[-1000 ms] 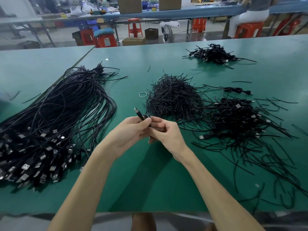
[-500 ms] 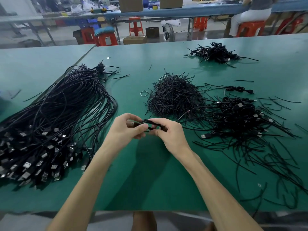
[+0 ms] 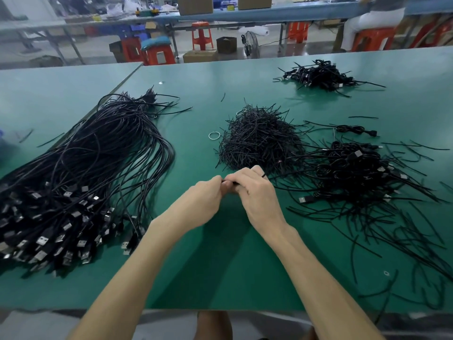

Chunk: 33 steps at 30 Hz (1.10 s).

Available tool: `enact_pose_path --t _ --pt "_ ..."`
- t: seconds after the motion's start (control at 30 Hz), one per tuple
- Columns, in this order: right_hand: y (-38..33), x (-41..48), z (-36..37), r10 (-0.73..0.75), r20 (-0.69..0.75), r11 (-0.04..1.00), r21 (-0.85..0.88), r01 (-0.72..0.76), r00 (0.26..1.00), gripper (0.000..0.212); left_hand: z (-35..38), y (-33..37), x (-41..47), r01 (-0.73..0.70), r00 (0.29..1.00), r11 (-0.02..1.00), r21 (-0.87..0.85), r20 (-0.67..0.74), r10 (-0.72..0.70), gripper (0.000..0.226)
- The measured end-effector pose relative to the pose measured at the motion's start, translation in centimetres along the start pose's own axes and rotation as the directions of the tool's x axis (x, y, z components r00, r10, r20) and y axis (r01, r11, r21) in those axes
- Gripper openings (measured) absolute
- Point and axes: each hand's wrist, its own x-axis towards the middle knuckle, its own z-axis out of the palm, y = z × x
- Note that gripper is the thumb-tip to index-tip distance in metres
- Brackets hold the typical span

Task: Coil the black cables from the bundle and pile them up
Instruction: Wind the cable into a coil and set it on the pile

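Green table (image 3: pixel 220 278) steady. The big bundle (image 3: pixel 85 168) on the L side hasn't budged, USB plugs fanned toward the near edge, so lots left to do. R side, the pile (image 3: pixel 355 173) of coiled cables sits as it was, loose ties straggling round it. The tie heap (image 3: pixel 259 141) is just beyond the hands, w/ a second small pile (image 3: pixel 318 74) well off at the far R. Now the action: a sec ago a plug stuck up from btwn the hands, half a sec ago the little coil lay in plain view across both sets of fingertips, and now the hands have closed right up on it. L hand (image 3: pixel 203 200) is curled, fingertips pinching the coil's L end. R hand (image 3: pixel 255 192) is knuckles-up, fingers folded over the rest; thumbs hidden. Forearms run in from the near edge and meet in a V over mid-table. The cable (image 3: pixel 226 182) is nearly all covered, just a dark sliver btwn the fingertips, plus a short black tip past the R fingers; tie end or cable end, can't tell. Reads like the tie twist finishing, so this coil looks abt ready for the pile. Small ring (image 3: pixel 214 135) lies by the heap, untouched.
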Motion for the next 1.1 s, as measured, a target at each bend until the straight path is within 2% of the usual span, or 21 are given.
enact_pose_path --t 0.03,0.1,0.17,0.27,0.33,0.47,0.6,0.83,1.0,1.1 --pt "-0.1 0.0 0.0 0.007 -0.009 1.0 -0.028 -0.008 1.0 0.025 0.2 -0.2 0.2 -0.012 1.0 0.998 -0.057 -0.021 0.011 0.04" --pt "-0.3 0.2 0.0 0.011 -0.021 0.998 -0.057 -0.012 1.0 0.045 1.0 -0.3 0.7 -0.032 0.994 0.984 -0.177 -0.107 0.013 0.04" --pt "-0.2 0.3 -0.2 -0.014 -0.074 0.997 -0.078 0.008 0.997 0.057 1.8 -0.3 1.2 -0.021 0.972 0.956 -0.292 -0.23 -0.048 0.04" --pt "0.0 0.5 -0.4 -0.066 -0.163 0.979 -0.202 0.033 0.984 0.052 2.1 -0.2 2.6 0.04 0.906 0.891 -0.452 -0.359 -0.223 0.042" --pt "0.2 0.4 -0.4 -0.034 -0.179 0.98 -0.198 -0.002 0.983 0.043 2.1 0.0 3.5 0.047 0.869 0.84 -0.54 -0.393 -0.301 0.044" --pt "1.0 0.9 -0.3 0.176 -0.242 0.95 -0.211 -0.229 0.954 0.038 3.1 0.2 3.8 -0.021 0.863 0.854 -0.52 -0.441 -0.247 0.043" --pt "1.9 1.4 0.0 0.356 -0.167 0.868 -0.306 -0.392 0.919 0.055 3.6 0.0 3.7 -0.055 0.885 0.86 -0.507 -0.424 -0.193 0.043" --pt "2.2 1.8 0.5 0.401 -0.087 0.84 -0.362 -0.404 0.912 0.047 3.4 0.1 3.6 -0.051 0.889 0.846 -0.53 -0.411 -0.203 0.044" --pt "2.3 2.1 0.4 0.405 -0.076 0.857 -0.314 -0.407 0.911 0.028 3.7 -0.5 4.2 -0.068 0.88 0.794 -0.605 -0.411 -0.237 0.044" --pt "2.5 2.2 0.4 0.407 -0.074 0.858 -0.311 -0.409 0.91 0.025 3.9 -0.7 4.4 -0.073 0.878 0.774 -0.629 -0.408 -0.249 0.045"
